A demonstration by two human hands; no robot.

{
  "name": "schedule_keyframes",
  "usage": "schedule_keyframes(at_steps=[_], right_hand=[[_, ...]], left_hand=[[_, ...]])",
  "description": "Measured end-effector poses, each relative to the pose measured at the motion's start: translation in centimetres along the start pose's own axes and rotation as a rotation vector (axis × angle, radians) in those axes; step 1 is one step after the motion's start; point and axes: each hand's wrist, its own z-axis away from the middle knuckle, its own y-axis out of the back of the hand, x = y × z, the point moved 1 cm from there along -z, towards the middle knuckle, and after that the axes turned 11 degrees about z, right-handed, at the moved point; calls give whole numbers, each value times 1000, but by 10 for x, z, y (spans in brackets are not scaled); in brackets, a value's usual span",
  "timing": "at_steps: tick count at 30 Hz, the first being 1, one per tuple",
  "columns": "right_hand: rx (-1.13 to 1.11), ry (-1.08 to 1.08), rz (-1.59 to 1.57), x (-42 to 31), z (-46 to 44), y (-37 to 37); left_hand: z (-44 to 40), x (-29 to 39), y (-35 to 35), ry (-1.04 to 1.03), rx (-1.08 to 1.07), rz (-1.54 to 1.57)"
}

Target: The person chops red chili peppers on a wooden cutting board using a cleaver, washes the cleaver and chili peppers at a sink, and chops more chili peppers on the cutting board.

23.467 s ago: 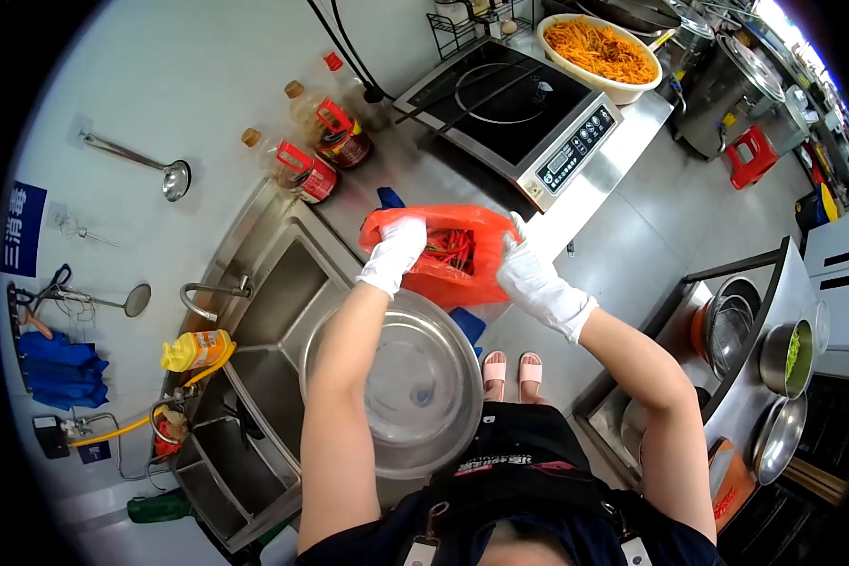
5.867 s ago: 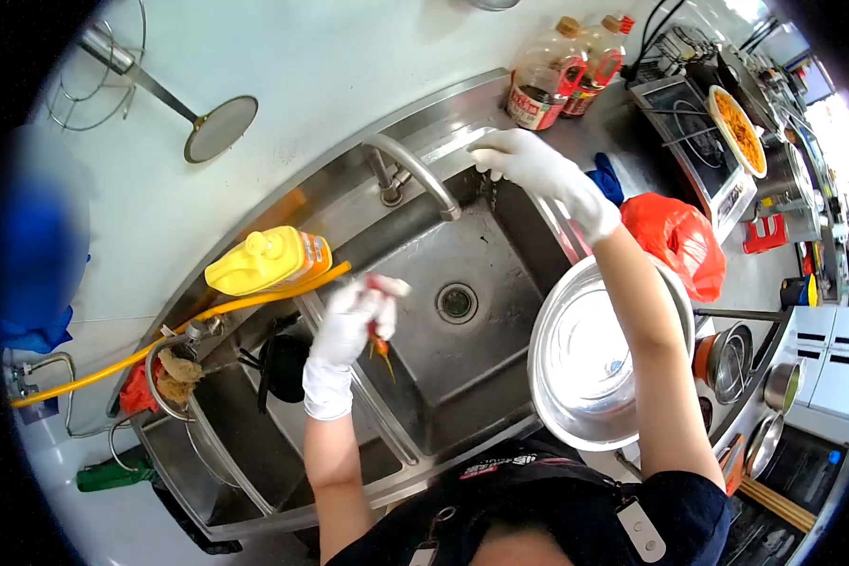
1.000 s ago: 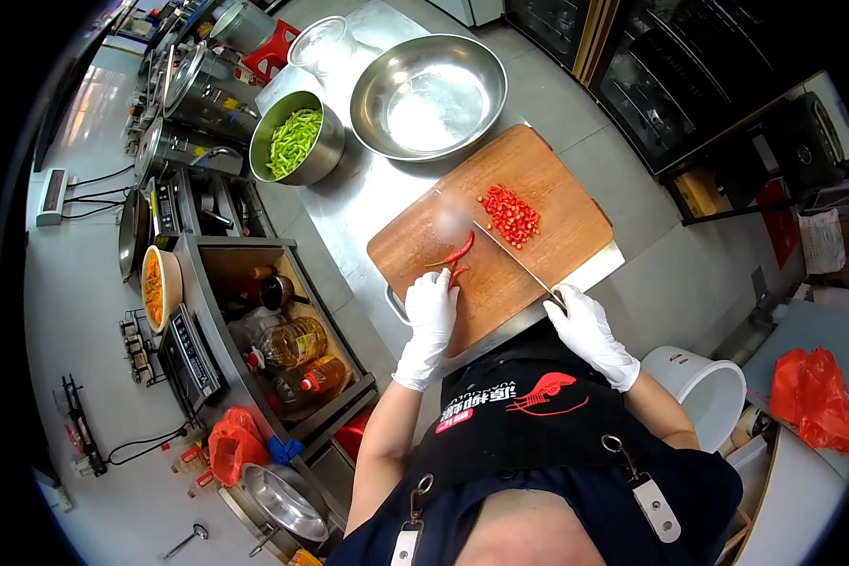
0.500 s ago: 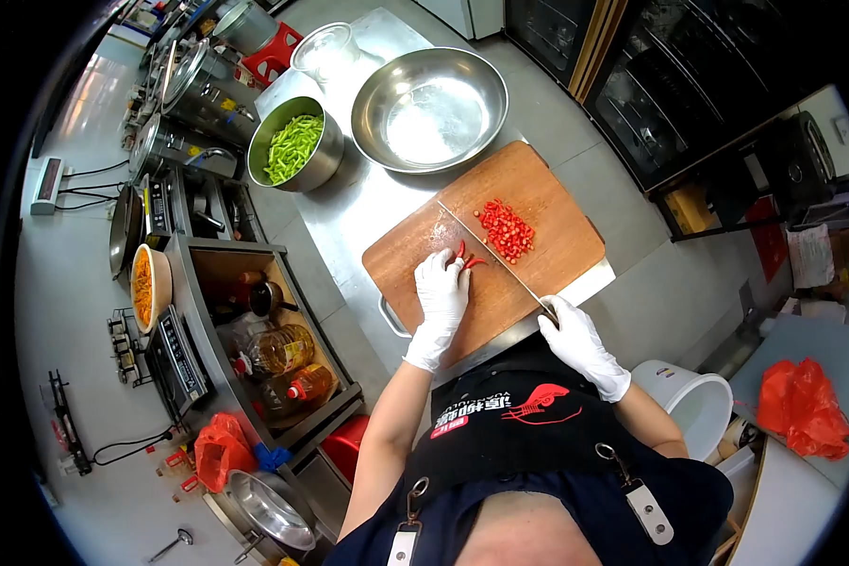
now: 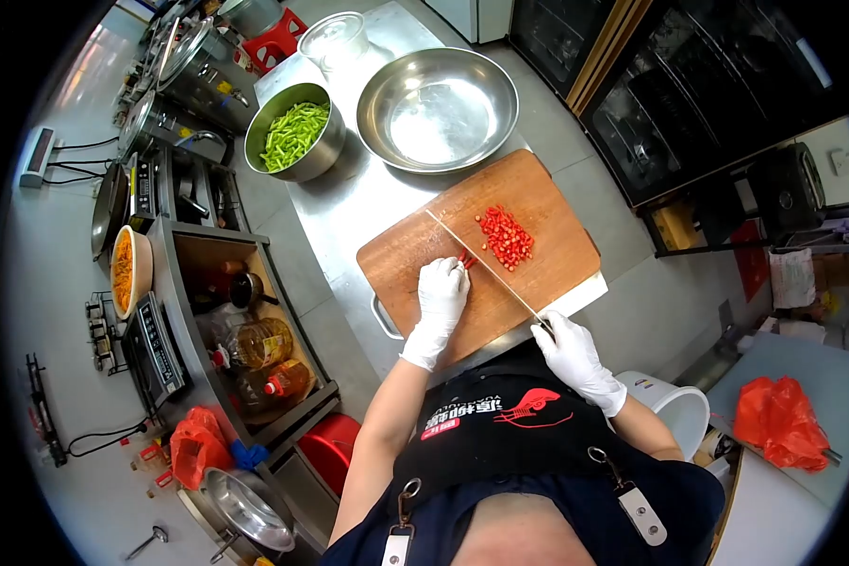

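Observation:
On a wooden cutting board point(image 5: 538, 193), my gloved left hand point(image 5: 442, 297) is closed over red chilies point(image 5: 466, 259), whose tips show beyond its fingertips. My gloved right hand point(image 5: 575, 357) grips the handle of a knife point(image 5: 495, 277). The knife's blade lies diagonally across the board, seen edge-on, right beside the chilies and my left fingertips. To the right of the blade is a pile of chopped red chili point(image 5: 507, 238).
Behind the board stand a wide steel basin point(image 5: 437, 111), a pot of cut green vegetables point(image 5: 294, 137) and a clear container point(image 5: 334, 40). A white bucket point(image 5: 679, 415) is at the right, near a red plastic bag point(image 5: 781, 423). Shelves with oil bottles point(image 5: 259, 341) are at the left.
Since a second ago, my left hand has gathered the chilies under its fingers, closer to the blade. The knife now lies beside them. Earlier frames show the sink, a red bag and a chili in my left hand.

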Motion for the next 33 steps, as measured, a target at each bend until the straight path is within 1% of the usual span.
schedule_keyframes(at_steps=[5,8,11,14,15,18,20,22,23,29,33], right_hand=[[-66,-2,117,-3,-8,-12],[-55,20,155,-3,-9,-14],[-70,87,189,-2,-13,-19],[-110,101,223,0,-22,-33],[-81,116,237,-1,-21,-36],[-59,28,116,2,-20,-35],[-70,-31,-19,16,-25,-35],[-10,-6,-139,21,-26,-27],[-49,-48,-139,23,-23,-24],[-139,-10,19,6,-9,-11],[-121,27,99,5,-7,-18]], left_hand=[[-1,0,0,2,-19,0],[-1,-2,0,3,-26,9],[0,-4,1,-18,-43,23],[0,-4,4,-28,-97,22],[-1,-4,4,-24,-81,33],[0,-4,2,-16,-39,54],[1,-5,-1,-18,-12,58],[2,-5,-2,-19,-24,55],[3,-6,-2,-18,-29,52],[-1,-2,1,-22,-18,38],[0,-5,-1,-29,-22,37]])
